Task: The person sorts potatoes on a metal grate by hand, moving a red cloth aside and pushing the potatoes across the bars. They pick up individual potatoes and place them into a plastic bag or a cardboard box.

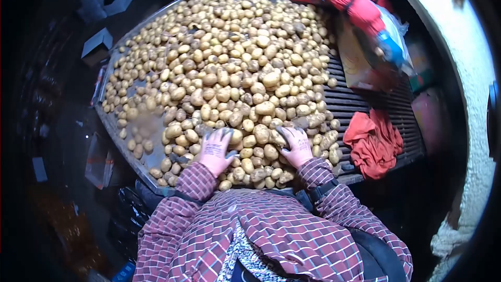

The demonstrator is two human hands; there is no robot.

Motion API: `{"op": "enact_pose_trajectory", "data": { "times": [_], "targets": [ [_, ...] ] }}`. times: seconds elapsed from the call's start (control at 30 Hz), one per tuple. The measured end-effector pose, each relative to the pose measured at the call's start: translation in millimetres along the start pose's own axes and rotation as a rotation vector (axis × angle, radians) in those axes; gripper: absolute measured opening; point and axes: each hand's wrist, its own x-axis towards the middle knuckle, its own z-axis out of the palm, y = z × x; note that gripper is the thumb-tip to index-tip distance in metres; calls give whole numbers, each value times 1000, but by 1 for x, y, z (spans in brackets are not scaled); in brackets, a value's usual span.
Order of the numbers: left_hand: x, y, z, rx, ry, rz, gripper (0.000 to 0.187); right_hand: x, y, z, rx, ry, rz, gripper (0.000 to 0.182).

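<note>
A wide heap of potatoes (245,68) covers most of the tray-like table (116,130) in front of me. My left hand (215,152), in a pink glove with grey fingertips, lies on the near part of the heap. Its fingers reach forward over the potatoes and its thumb points right, apart from them. In a matching glove, my right hand (297,148) rests on the heap to the right, thumb and fingers spread and touching potatoes. Several potatoes lie between the two hands. Neither hand has a potato lifted off the heap, though the fingertips are partly hidden among them.
A red cloth (373,143) lies on the ribbed dark slats (360,99) at the right. Beyond it, a co-worker's blue-gloved hand (390,48) is over a cardboard box (355,55). A pale wall (459,36) curves along the right. A small box (97,44) stands left of the table.
</note>
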Motion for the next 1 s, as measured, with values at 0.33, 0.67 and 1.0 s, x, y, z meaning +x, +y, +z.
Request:
{"op": "enact_pose_trajectory", "data": {
  "times": [0.33, 0.67, 1.0],
  "targets": [
    [-35, -31, 3, -12, 75, -56, 56, -15, 72, -44, 468, 132, 175, 23],
    [-33, -33, 9, 6, 113, -96, 53, 167, 13, -23, -141, 21, 137, 51],
    [-23, -30, 9, 71, 82, -152, 48, 116, 73, 2, 991, -204, 218, 53]
  ]
}}
